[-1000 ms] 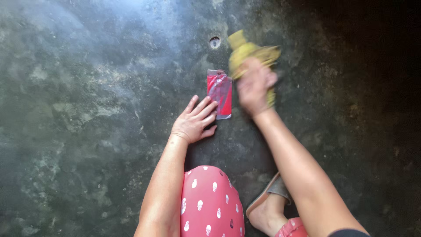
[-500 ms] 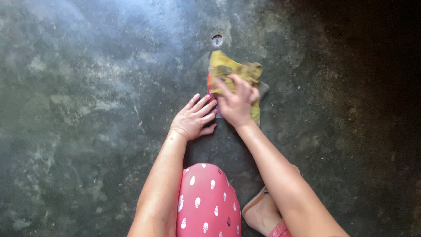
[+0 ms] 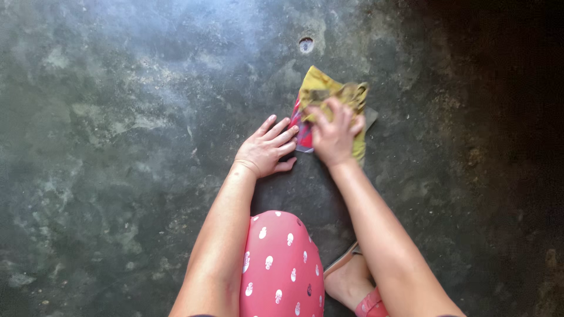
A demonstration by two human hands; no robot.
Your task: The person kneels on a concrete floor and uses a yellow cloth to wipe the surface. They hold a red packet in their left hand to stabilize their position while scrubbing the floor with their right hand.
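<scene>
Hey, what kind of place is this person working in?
Probably a bare floor in a home or yard. The mottled grey concrete floor has a small round hole, and the person crouches in a sandal, pressing a yellow cloth onto a flat red object.

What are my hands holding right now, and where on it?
The right hand presses the yellow cloth from above, near its middle, onto the red flat case. The left hand lies flat, fingertips on that case's left edge.

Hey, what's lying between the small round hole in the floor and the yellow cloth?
Nothing: in the head view only bare mottled floor separates the hole from the yellow cloth under the right hand.
</scene>
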